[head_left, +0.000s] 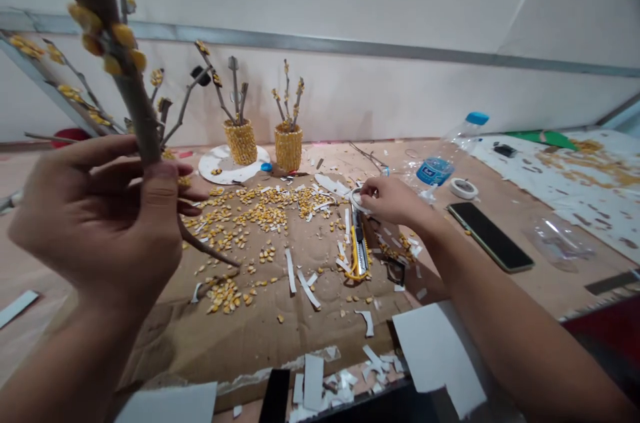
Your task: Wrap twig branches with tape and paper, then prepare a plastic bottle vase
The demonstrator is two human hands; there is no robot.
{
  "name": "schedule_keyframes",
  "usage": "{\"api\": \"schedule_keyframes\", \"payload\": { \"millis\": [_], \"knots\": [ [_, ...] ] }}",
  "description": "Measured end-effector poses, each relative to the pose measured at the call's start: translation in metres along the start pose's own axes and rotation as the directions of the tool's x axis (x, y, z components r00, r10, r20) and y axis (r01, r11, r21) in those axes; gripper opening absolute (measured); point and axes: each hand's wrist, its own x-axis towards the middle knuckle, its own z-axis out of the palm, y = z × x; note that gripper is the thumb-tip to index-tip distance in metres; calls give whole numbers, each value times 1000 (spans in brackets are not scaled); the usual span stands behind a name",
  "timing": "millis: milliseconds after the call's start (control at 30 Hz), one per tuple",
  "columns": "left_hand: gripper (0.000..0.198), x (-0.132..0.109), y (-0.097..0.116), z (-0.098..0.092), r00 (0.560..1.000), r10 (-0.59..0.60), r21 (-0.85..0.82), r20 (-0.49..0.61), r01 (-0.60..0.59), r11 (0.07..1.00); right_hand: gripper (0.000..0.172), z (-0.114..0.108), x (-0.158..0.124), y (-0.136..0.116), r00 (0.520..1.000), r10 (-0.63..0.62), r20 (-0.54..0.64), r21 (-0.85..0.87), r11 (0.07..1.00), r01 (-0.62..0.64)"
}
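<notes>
My left hand [115, 209] is closed around a twig [140, 109] held up close to the camera. Yellow corn kernels [123, 36] ring the twig near its top end. Over the cardboard, my right hand [383, 199] has its fingers pinched at a white roll of tape [357, 199]. A yellow box cutter [359, 246] lies just below that roll. Loose corn kernels [260, 209] and white paper strips [291, 269] are scattered between the hands.
Two kernel-covered pots [240, 143] with twigs stand at the back. To the right are a plastic bottle [445, 159], another tape roll [463, 188], a phone [490, 236] and a clear plastic piece [560, 239]. White card [435, 349] lies by my right forearm.
</notes>
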Motion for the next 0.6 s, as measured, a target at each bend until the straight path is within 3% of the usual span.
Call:
{"api": "schedule_keyframes", "payload": {
  "millis": [67, 133, 200, 267, 333, 433, 600],
  "knots": [
    [29, 1, 0, 4, 999, 42, -42, 13, -41, 998, 8, 1, -2, 1, 997, -20, 74, -30, 999, 22],
    [23, -2, -4, 8, 989, -74, -146, 128, 92, 985, 5, 4, -3, 2, 993, -25, 113, -57, 998, 32],
    [22, -8, -11, 14, 905, -288, -223, 313, 364, 904, 5, 6, -3, 2, 991, -36, 125, -69, 997, 44],
    [23, -18, -18, 20, 750, -452, -202, 482, 597, 776, 6, 6, -3, 0, 993, -60, 98, -61, 996, 66],
    [26, -29, -24, 25, 643, -524, -154, 558, 701, 696, 7, 4, -5, -5, 996, -93, 15, -36, 995, 94],
    [28, -43, -26, 31, 561, -588, -108, 582, 770, 629, 7, 5, -13, -22, 972, -189, -142, 44, 979, 197],
    [32, -58, -19, 36, 489, -656, -121, 576, 844, 523, 11, 25, -40, -58, 877, -452, -163, 217, 851, 479]
  ]
}}
